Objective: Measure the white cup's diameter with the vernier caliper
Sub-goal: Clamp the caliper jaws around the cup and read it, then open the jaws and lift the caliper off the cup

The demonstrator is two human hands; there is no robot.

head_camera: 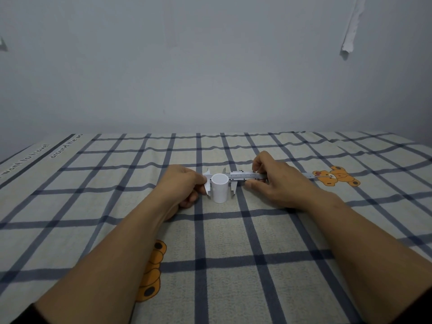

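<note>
A small white cup (220,188) stands upright on the checked cloth (233,253), in the middle of the view. The metal vernier caliper (245,176) lies across it, level with the cup's rim, its two lower jaws on either side of the cup. The left jaw touches the cup's left wall; the right jaw sits close to the right wall. My left hand (184,187) pinches the caliper's fixed-jaw end. My right hand (273,183) grips the caliper's beam and slider, thumb under, fingers on top. The beam's far end sticks out past my right hand.
The cloth has dark blue grid lines and orange bear prints, one bear (336,177) just right of the caliper's end, another (152,270) under my left forearm. A plain grey wall (210,66) rises behind the table's far edge.
</note>
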